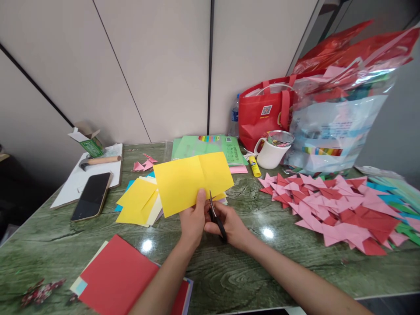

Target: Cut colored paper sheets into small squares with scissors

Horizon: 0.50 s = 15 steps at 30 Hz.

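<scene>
Green-patterned tabletop [243,271] against pale wall panels [170,65], in head view. Above it, centre: creased yellow sheet [179,181], pinched in left hand [192,223]; black-handled scissors [222,232] gripped in right hand [232,225], blades by the sheet's lower edge near the crease. Step in hand, presumably: cutting along the crease. Calls next for a taut sheet and aligned blades.

a plain yellow sheet of paper [180,183] is held up mid-scene, tilted, with a crease right of its middle; black-handled scissors [219,225] sit at its near edge. their blades point far; handles near.
</scene>
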Each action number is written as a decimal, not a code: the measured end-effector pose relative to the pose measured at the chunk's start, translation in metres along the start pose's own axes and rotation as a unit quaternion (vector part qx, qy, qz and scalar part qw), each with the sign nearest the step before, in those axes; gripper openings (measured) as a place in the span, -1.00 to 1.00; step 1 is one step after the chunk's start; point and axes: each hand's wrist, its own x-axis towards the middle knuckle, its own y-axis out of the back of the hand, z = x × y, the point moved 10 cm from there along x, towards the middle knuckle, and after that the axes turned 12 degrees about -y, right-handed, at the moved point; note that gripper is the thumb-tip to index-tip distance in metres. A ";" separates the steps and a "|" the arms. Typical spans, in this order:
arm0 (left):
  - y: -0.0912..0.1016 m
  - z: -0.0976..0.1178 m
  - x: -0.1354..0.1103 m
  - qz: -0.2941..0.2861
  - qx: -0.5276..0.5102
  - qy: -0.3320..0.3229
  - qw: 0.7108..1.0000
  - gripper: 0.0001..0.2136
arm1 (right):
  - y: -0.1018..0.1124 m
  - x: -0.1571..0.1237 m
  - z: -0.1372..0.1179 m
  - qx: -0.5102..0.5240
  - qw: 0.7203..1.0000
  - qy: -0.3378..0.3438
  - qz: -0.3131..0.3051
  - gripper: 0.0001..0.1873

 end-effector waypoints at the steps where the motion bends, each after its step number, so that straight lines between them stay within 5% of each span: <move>1: 0.000 0.000 0.000 -0.001 -0.003 0.000 1.000 -0.62 | 0.000 0.000 0.000 0.002 1.000 0.001 0.000 -0.57; 15: -0.002 -0.004 -0.001 -0.005 -0.024 0.012 1.000 -0.59 | 0.004 0.001 0.007 0.013 1.000 -0.001 0.012 -0.55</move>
